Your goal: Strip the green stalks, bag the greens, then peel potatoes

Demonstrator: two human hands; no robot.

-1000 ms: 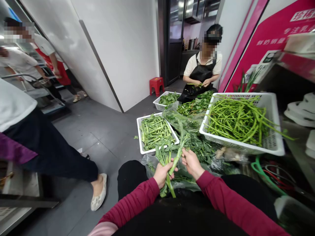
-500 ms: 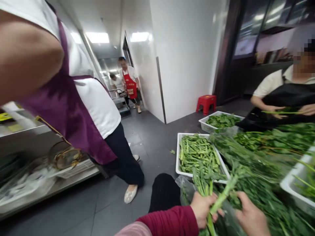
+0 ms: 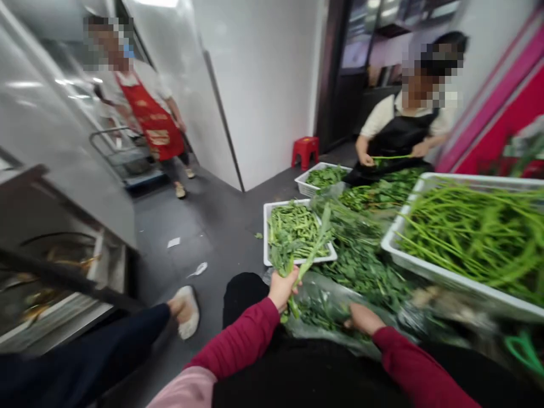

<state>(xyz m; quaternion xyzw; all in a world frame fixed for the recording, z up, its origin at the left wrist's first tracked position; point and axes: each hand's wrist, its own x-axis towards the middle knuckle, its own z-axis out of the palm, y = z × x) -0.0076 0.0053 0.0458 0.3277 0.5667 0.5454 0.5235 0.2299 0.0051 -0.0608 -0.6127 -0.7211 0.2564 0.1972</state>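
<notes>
My left hand (image 3: 283, 289) is closed around a small bunch of leafy green stalks (image 3: 313, 249). One thick pale stalk leans right, and the leafy tops reach over the near edge of a white basket (image 3: 266, 235) full of cut green stems (image 3: 300, 224). Lower and to the right, my right hand (image 3: 365, 318) reaches into a clear plastic bag (image 3: 329, 288) of loose greens (image 3: 312, 314). Its fingers are partly hidden and blurred there, so whether they grip anything is unclear.
A large white basket (image 3: 467, 277) of long green stems stands at right. Loose leafy greens (image 3: 369, 272) lie between. Across from me, a person in a black apron (image 3: 403, 127) handles a stem. Another in a red apron (image 3: 153, 119) is near a cart (image 3: 144, 178). A red stool (image 3: 305, 150) stands behind.
The view has swung right and down. My right hand has left the stalks for the bag, while my left still holds them. The red-aproned person is closer; the purple-aproned person is mostly out of view.
</notes>
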